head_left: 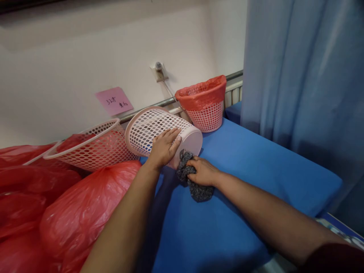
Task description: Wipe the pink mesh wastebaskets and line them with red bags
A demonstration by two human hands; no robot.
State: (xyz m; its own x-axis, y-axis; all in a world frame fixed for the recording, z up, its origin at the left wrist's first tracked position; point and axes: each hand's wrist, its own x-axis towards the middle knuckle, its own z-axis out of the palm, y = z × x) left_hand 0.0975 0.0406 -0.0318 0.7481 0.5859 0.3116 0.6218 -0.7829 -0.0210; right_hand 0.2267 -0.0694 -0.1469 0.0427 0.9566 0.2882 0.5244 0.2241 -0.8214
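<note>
A pale pink perforated plastic basket lies on its side on the blue mattress, bottom end toward me. My left hand rests on its wall near the base, fingers curled over it. My right hand is closed on a dark grey cloth, bunched under the palm and pressed against the basket's bottom edge.
A second pink basket lies tilted to the left among red plastic bags. A third basket lined with a red bag stands upright at the back. A blue curtain hangs on the right. A pink note is on the wall.
</note>
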